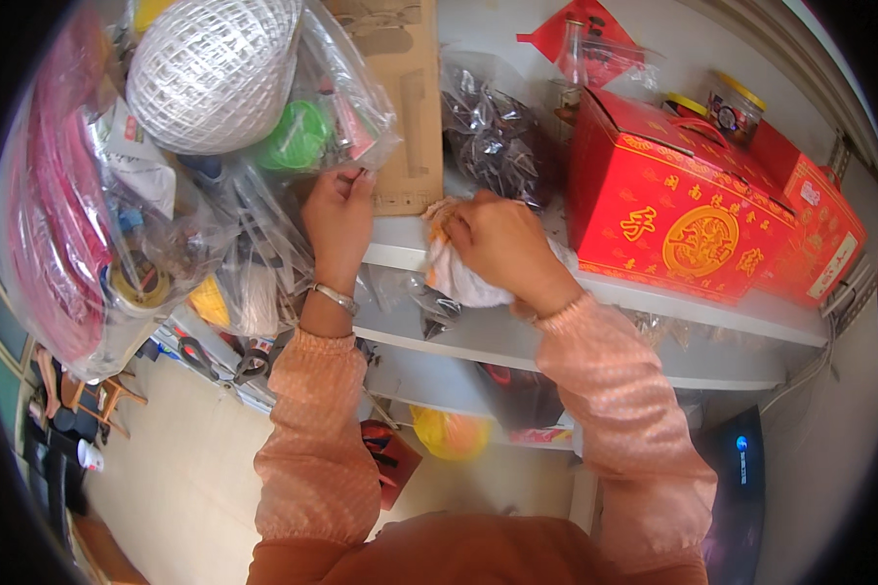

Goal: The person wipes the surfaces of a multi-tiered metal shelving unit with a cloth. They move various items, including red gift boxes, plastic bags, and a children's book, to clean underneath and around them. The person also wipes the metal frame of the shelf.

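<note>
My left hand (342, 219) pinches the lower edge of a clear plastic bag (369, 139). Inside that bag a white mesh bundle (212, 73) and a green plastic item (298, 135) show through. In my right hand (501, 245) is a crumpled white and orange cloth (461, 278), pressed at the front edge of the upper white shelf (395, 252). Between and behind my hands a cardboard box (402, 95) stands upright. Just beyond the right hand lies a clear bag of dark contents (494, 135); what they are cannot be made out.
Red gift boxes (673, 212) with printed writing fill the shelf's right side, jars (732, 106) behind them. Bulky plastic bags (58, 219) crowd the left, with a tape roll (139, 281) and scissors (252, 362) nearby. Lower shelves (424, 373) and a lit screen (735, 497) sit below.
</note>
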A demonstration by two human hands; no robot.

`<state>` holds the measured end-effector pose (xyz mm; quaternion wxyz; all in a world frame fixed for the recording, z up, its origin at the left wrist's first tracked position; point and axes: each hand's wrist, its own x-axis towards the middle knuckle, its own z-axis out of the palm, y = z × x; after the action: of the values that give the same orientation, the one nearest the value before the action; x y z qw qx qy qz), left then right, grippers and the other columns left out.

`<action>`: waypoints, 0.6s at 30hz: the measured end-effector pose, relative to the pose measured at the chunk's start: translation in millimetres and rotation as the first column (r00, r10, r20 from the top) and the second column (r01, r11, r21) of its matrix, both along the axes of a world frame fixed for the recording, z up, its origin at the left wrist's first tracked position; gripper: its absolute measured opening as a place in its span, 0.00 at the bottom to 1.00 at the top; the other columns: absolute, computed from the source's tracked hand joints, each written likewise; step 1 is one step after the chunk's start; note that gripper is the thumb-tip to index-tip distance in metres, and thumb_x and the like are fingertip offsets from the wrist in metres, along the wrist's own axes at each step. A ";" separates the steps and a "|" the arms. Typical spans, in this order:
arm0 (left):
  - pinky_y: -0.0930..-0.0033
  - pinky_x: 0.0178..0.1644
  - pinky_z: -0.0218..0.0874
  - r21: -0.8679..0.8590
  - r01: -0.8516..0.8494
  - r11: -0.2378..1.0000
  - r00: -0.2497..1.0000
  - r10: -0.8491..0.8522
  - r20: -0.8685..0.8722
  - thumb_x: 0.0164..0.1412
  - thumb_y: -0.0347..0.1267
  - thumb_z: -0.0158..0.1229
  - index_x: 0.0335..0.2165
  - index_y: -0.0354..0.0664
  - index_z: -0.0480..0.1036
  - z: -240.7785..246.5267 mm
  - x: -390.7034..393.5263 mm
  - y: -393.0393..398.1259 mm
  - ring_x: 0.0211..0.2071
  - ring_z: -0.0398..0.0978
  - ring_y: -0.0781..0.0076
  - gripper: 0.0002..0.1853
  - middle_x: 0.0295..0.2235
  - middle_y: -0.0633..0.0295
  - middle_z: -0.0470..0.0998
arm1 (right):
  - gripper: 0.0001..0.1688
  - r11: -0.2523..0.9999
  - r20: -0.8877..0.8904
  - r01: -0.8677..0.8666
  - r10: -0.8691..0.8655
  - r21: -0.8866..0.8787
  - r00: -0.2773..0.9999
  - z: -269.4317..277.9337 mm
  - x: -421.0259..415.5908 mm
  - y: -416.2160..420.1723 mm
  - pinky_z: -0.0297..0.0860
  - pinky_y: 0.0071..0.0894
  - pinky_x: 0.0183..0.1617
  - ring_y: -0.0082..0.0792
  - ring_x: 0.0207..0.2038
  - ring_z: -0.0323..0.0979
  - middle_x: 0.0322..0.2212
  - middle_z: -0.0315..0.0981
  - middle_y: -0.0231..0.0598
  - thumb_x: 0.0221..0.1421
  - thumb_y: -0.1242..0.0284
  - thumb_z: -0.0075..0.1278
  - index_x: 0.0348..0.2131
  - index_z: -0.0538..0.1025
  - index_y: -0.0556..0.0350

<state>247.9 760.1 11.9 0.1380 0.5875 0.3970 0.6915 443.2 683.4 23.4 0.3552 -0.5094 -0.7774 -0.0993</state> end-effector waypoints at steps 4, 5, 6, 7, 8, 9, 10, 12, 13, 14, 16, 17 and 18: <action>0.72 0.31 0.65 -0.134 -0.015 0.991 0.999 0.021 0.045 0.53 0.31 0.61 0.31 0.33 0.75 -3.9 -4.8 13.5 0.24 0.74 0.75 0.10 0.22 0.59 0.78 | 0.09 0.996 0.014 -0.090 0.090 -0.021 0.996 -2.7 3.7 -4.4 0.68 0.48 0.35 0.53 0.30 0.72 0.28 0.72 0.48 0.51 0.70 0.50 0.28 0.77 0.59; 0.72 0.31 0.65 -0.131 -0.030 0.991 0.998 0.036 0.046 0.52 0.31 0.61 0.30 0.33 0.76 -4.0 -2.9 13.6 0.24 0.74 0.75 0.11 0.23 0.59 0.79 | 0.09 0.994 0.020 -0.109 0.110 -0.023 0.994 -1.2 4.8 -4.2 0.68 0.48 0.35 0.53 0.30 0.72 0.28 0.72 0.48 0.51 0.70 0.51 0.28 0.77 0.58; 0.72 0.31 0.65 -0.126 -0.046 0.991 0.998 0.052 0.047 0.52 0.32 0.61 0.30 0.33 0.76 -3.6 -2.7 13.9 0.24 0.74 0.76 0.11 0.23 0.59 0.79 | 0.09 0.991 0.027 -0.129 0.130 -0.023 0.991 0.2 6.2 -3.8 0.68 0.48 0.35 0.53 0.30 0.72 0.27 0.72 0.48 0.51 0.70 0.51 0.28 0.77 0.58; 0.73 0.30 0.65 -0.109 -0.028 0.994 0.998 0.033 0.046 0.53 0.31 0.61 0.31 0.33 0.76 -3.3 -5.7 15.0 0.24 0.74 0.76 0.10 0.23 0.60 0.79 | 0.09 0.988 0.027 -0.152 0.152 -0.017 0.988 2.7 6.3 -2.8 0.68 0.47 0.35 0.53 0.30 0.72 0.27 0.72 0.48 0.51 0.69 0.51 0.29 0.77 0.57; 0.73 0.30 0.64 -0.090 -0.011 0.996 0.999 0.015 0.045 0.54 0.30 0.61 0.32 0.33 0.75 -6.1 -9.3 15.2 0.23 0.73 0.77 0.10 0.23 0.61 0.78 | 0.12 0.983 0.028 -0.181 0.181 -0.025 0.983 4.2 6.7 -3.8 0.68 0.48 0.36 0.53 0.31 0.72 0.29 0.72 0.49 0.51 0.67 0.51 0.29 0.77 0.59; 0.74 0.29 0.64 -0.070 0.006 0.998 0.999 -0.003 0.043 0.54 0.30 0.60 0.33 0.33 0.75 -7.0 -12.9 12.5 0.23 0.73 0.77 0.10 0.23 0.62 0.78 | 0.14 0.977 0.029 -0.210 0.210 -0.031 0.977 4.4 6.8 -7.0 0.69 0.48 0.37 0.53 0.31 0.73 0.30 0.72 0.49 0.51 0.65 0.51 0.29 0.77 0.60; 0.75 0.27 0.63 -0.053 0.072 0.996 0.992 -0.066 0.108 0.55 0.29 0.59 0.34 0.33 0.73 -3.7 -9.2 8.9 0.23 0.72 0.78 0.09 0.23 0.62 0.77 | 0.16 0.974 0.031 -0.227 0.227 -0.029 0.973 6.1 8.8 -8.8 0.69 0.49 0.38 0.53 0.32 0.74 0.31 0.72 0.50 0.51 0.63 0.51 0.29 0.77 0.61; 0.78 0.24 0.62 -0.015 0.205 0.979 0.955 -0.196 0.222 0.57 0.26 0.57 0.36 0.33 0.70 -2.1 -0.3 -1.5 0.22 0.71 0.79 0.08 0.24 0.62 0.75 | 0.18 0.981 0.060 -0.194 0.194 -0.008 0.979 5.0 10.1 -12.4 0.69 0.48 0.38 0.52 0.31 0.74 0.30 0.73 0.49 0.48 0.62 0.53 0.29 0.77 0.60; 0.78 0.24 0.62 -0.023 0.192 0.981 0.952 -0.181 0.245 0.57 0.27 0.57 0.36 0.34 0.70 -1.6 0.6 -3.5 0.21 0.71 0.78 0.09 0.24 0.61 0.75 | 0.18 0.985 0.070 -0.175 0.174 0.002 0.982 4.1 11.4 -15.8 0.69 0.47 0.38 0.51 0.31 0.74 0.30 0.73 0.48 0.47 0.61 0.55 0.29 0.77 0.60; 0.78 0.24 0.62 -0.031 0.182 0.983 0.949 -0.167 0.269 0.57 0.27 0.57 0.37 0.34 0.70 -2.1 0.7 -2.8 0.21 0.71 0.78 0.10 0.25 0.61 0.75 | 0.21 0.985 0.084 -0.168 0.166 0.026 0.983 2.2 12.1 -14.7 0.69 0.46 0.38 0.50 0.31 0.75 0.29 0.73 0.47 0.45 0.59 0.57 0.29 0.77 0.60; 0.76 0.26 0.61 -0.042 0.161 0.986 0.951 -0.143 0.275 0.58 0.26 0.54 0.37 0.34 0.68 0.4 -2.6 -4.7 0.20 0.70 0.77 0.09 0.25 0.60 0.76 | 0.22 0.981 0.063 -0.190 0.187 0.047 0.980 1.2 11.4 -14.0 0.70 0.45 0.38 0.50 0.30 0.75 0.29 0.73 0.48 0.44 0.58 0.57 0.29 0.77 0.61; 0.76 0.26 0.61 -0.023 0.135 0.991 0.949 -0.123 0.290 0.57 0.25 0.52 0.36 0.34 0.68 1.9 -5.4 -5.8 0.20 0.69 0.77 0.07 0.25 0.61 0.74 | 0.22 0.978 0.052 -0.202 0.199 0.057 0.979 0.9 11.1 -13.6 0.70 0.44 0.39 0.50 0.30 0.75 0.29 0.73 0.48 0.44 0.58 0.57 0.29 0.77 0.61; 0.77 0.26 0.61 -0.005 0.110 0.994 0.947 -0.103 0.305 0.56 0.23 0.51 0.35 0.34 0.67 3.1 -8.0 -6.1 0.21 0.69 0.78 0.06 0.24 0.63 0.72 | 0.23 0.977 0.035 -0.208 0.207 0.053 0.978 0.1 11.1 -12.7 0.69 0.43 0.39 0.49 0.30 0.75 0.29 0.73 0.49 0.44 0.58 0.57 0.29 0.77 0.62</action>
<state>239.8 754.0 14.9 0.2410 0.4930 0.3463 0.7609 454.3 670.7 23.6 0.3664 -0.4138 -0.8284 -0.0910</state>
